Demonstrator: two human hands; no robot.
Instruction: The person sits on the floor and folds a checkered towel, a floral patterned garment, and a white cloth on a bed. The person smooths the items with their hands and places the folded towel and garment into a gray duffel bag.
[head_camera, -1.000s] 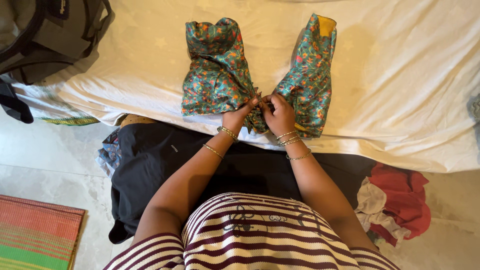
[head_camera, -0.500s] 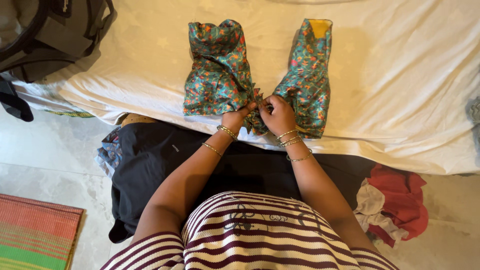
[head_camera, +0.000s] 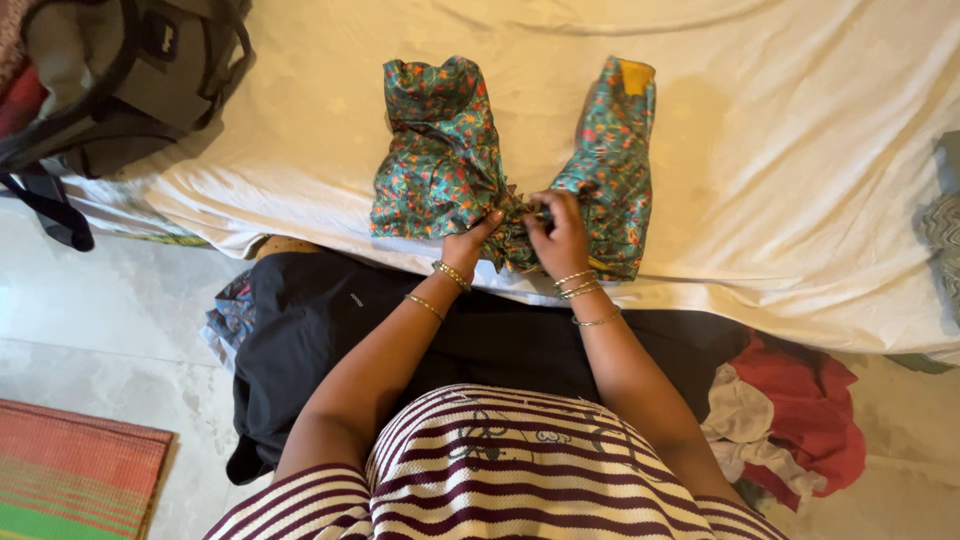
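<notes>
Hands (head_camera: 515, 235) together, pinching floral cloth (head_camera: 440, 160)

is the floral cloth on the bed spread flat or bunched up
Bunched at the middle: the floral cloth is gathered into pleats where the left hand and right hand pinch it.

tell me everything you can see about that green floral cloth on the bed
The floral cloth is teal-green with small orange and red print, looks thin and woven, and shows a yellow lining at its far right end. It lies on the cream bedsheet in two spread lobes, gathered in the middle near the bed's edge, where the left hand and right hand pinch it.
</notes>
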